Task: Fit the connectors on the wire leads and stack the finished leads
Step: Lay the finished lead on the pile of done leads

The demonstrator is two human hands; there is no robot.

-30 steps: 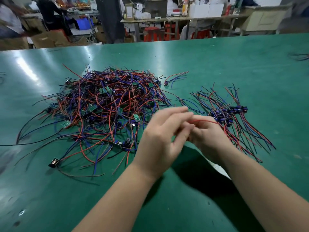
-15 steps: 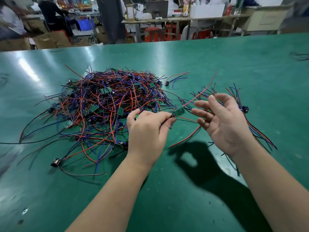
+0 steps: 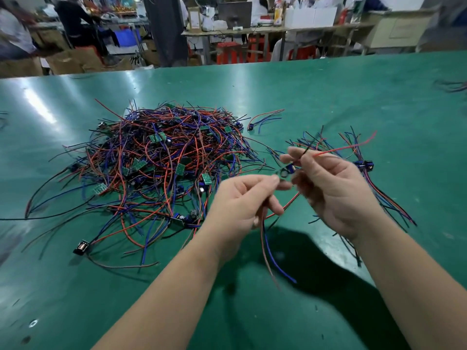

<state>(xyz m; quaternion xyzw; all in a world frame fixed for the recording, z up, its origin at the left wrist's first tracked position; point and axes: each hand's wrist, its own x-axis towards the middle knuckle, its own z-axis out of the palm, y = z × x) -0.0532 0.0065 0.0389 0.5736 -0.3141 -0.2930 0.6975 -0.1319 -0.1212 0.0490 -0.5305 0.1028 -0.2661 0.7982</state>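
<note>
A tangled heap of red, blue and black wire leads [image 3: 161, 168] with small green boards lies on the green table [image 3: 328, 92]. My left hand [image 3: 242, 200] pinches one lead's small board [image 3: 284, 174] above the table; its blue and red wires [image 3: 275, 258] hang below that hand. My right hand [image 3: 333, 190] grips the same lead's red and black wires [image 3: 346, 147], which stick up to the right. A stack of finished leads [image 3: 379, 183] with dark connectors [image 3: 365, 164] lies behind my right hand, partly hidden.
A single lead [image 3: 262, 120] lies apart behind the heap. A loose black connector [image 3: 81, 247] sits at the heap's near left. More wires [image 3: 452, 85] lie at the table's far right edge. Workbenches, boxes and people stand beyond the table.
My hands separated, the left pulling a lead with a board from the heap. Now my right hand has closed on that lead's wires and both hands hold it higher.
</note>
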